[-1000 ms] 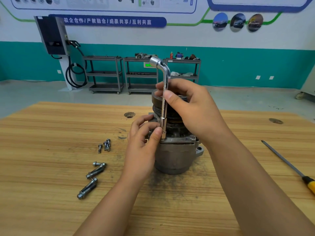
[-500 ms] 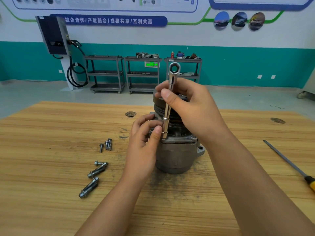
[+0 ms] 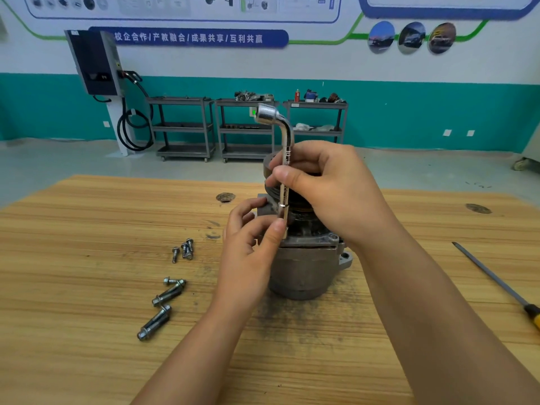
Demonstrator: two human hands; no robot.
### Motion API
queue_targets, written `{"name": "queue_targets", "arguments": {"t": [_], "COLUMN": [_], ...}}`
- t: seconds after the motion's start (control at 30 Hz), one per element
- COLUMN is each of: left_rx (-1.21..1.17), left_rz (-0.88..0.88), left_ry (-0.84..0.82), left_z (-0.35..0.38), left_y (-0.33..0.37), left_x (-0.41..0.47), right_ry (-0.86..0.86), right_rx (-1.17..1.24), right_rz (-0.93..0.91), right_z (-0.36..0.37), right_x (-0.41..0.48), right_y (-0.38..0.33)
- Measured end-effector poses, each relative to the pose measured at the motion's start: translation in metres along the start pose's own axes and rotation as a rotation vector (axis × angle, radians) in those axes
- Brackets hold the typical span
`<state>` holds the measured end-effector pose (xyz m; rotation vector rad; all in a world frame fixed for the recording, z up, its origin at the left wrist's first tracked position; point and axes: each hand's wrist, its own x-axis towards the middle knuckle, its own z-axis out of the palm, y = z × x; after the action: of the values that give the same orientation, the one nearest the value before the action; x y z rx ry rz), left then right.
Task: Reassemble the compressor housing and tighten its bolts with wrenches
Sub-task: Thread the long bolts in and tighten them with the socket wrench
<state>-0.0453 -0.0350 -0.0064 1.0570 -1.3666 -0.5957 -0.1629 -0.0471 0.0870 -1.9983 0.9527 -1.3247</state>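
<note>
grey cast-metal compressor housing (image 3: 304,267) stands upright near the middle of the wooden table (image 3: 87,229), its dark pulley end up and mostly hidden behind the hands. a chrome l-shaped socket wrench (image 3: 287,147) stands vertical over the housing's left near edge, its lower socket end down at the flange rim and its bent head at the top pointing left. the bolt under the socket is hidden. right hand (image 3: 330,188) comes in from the right and grips the wrench shaft about mid-length, with the thumb on the near side and the fingers curled round the far side, just above the pulley. left hand (image 3: 248,244) comes up from the near side, fingers curled; its thumb tip presses against the lower socket end just above the flange, with the curled fingers just to the left of it. how far those fingers wrap behind the socket cannot be told. the left palm covers the housing's left flank. on the table left of the housing lie a cluster of small bolts (image 3: 184,249) and, nearer, two long bolts (image 3: 168,295), all well apart from both hands. a screwdriver (image 3: 491,276) with a yellow handle lies at the right edge, shaft pointing far-left. dark grime marks the wood around the housing base. far across the floor, three grey shelf carts (image 3: 181,127) stand against a teal wall.
</note>
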Motion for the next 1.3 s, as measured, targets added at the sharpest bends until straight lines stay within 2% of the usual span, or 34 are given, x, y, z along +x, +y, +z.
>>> {"name": "queue_targets", "arguments": {"t": [0.17,0.4,0.6,0.73,0.87,1.0,1.17,1.3], "left_rx": [0.016,0.015,-0.055,-0.009,-0.001,0.019,-0.044,0.037], "left_rz": [0.018,0.002,0.02,0.025,0.019,0.017,0.032,0.031], "left_ry": [0.016,0.003,0.029,0.025,0.031,0.02,0.027,0.017], "left_z": [-0.001,-0.002,-0.001,-0.002,-0.002,-0.001,-0.001,-0.002], "left_y": [0.001,-0.004,-0.001,-0.001,-0.002,-0.004,-0.002,-0.001], "left_x": [0.002,0.003,0.001,0.001,0.002,0.003,0.001,0.002], "right_ry": [0.143,0.019,0.118,0.143,0.114,0.031,0.117,0.144], "right_rx": [-0.078,0.034,-0.069,-0.134,-0.132,-0.006,-0.066,-0.093], "right_rz": [-0.006,0.042,0.019,-0.011,-0.001,0.036,0.018,0.015], "right_z": [0.01,-0.001,0.004,0.005,0.004,-0.001,0.004,0.005], "right_x": [0.001,0.001,0.001,-0.001,0.0,0.0,0.0,0.001], "right_y": [0.0,-0.001,-0.002,-0.001,-0.001,-0.004,-0.002,-0.002]}}
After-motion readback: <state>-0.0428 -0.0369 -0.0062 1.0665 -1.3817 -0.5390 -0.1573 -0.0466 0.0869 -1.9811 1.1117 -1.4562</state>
